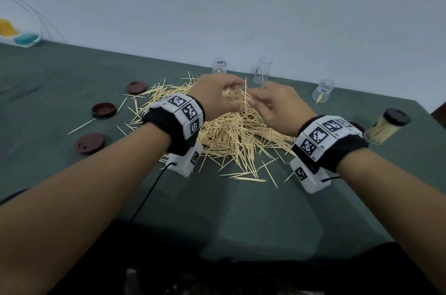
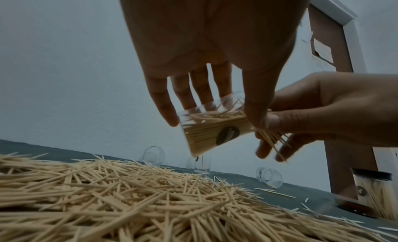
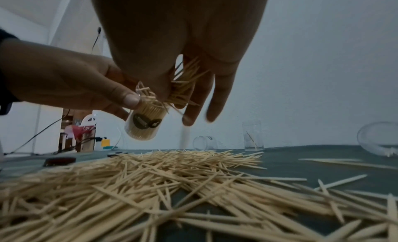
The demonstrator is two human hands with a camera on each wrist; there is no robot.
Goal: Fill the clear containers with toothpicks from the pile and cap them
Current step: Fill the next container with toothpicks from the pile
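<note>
Above the toothpick pile (image 1: 236, 135), my left hand (image 1: 224, 96) grips a clear container (image 2: 211, 131) between thumb and fingers. It is tilted, partly filled with toothpicks, and its mouth faces my right hand. My right hand (image 1: 260, 104) pinches a bunch of toothpicks (image 2: 271, 140) right at that mouth. In the right wrist view the container (image 3: 144, 124) hangs under my left thumb, with the bunch (image 3: 183, 85) between my right fingers. Three nearly empty clear containers (image 1: 219, 66) (image 1: 262, 72) (image 1: 323, 90) sit behind the pile.
A filled container with a dark cap (image 1: 383, 129) stands at the right. Three brown caps (image 1: 136, 87) (image 1: 104, 110) (image 1: 89, 143) lie left of the pile on the green tablecloth (image 1: 60, 92). Stray toothpicks are scattered around. The wall is close behind the table.
</note>
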